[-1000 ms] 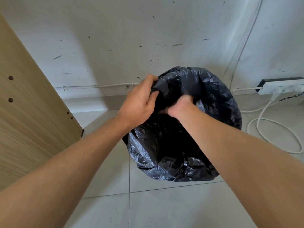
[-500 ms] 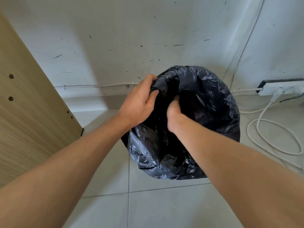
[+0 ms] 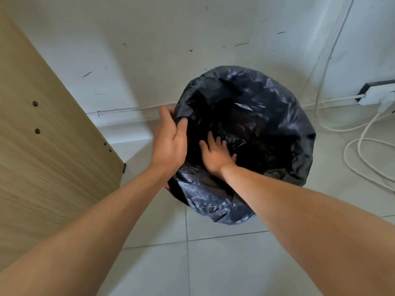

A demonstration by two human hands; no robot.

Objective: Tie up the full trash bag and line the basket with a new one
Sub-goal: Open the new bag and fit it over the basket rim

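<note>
Trash bag (image 3: 267, 116): black, glossy, crumpled, centre-right of the frame, mouth gaping open toward the camera, standing on pale floor tiles (image 3: 213, 263) close to a white wall (image 3: 171, 50). Basket itself not visible; presumably hidden under the draped plastic, cannot tell for sure.

Left hand (image 3: 170, 144) at the left edge of the mouth, thumb inside, fingers curled over the outside, clamped on a gathered fold of the rim. Right hand (image 3: 215, 153) down inside the opening, just right of the left hand, fingers spread apart and laid flat on the inner plastic near the lower-left wall, gripping nothing.

Relation that matters: open rim running in a ring from the left hand's pinch up and round to the upper right and back down to the lower centre of the frame. Far side of the rim well apart from both hands; near side just below the right wrist. Right hand nearer to the unheld stretch of rim, so probably the one to work the plastic next, either pressing it down into the hollow or catching the edge at the right. Which stage of the task this is cannot be settled from here.

Wooden panel (image 3: 42, 135) at the left of the frame, power strip (image 3: 376, 92) and white cable (image 3: 363, 146) at the right, all clear of the bag.
</note>
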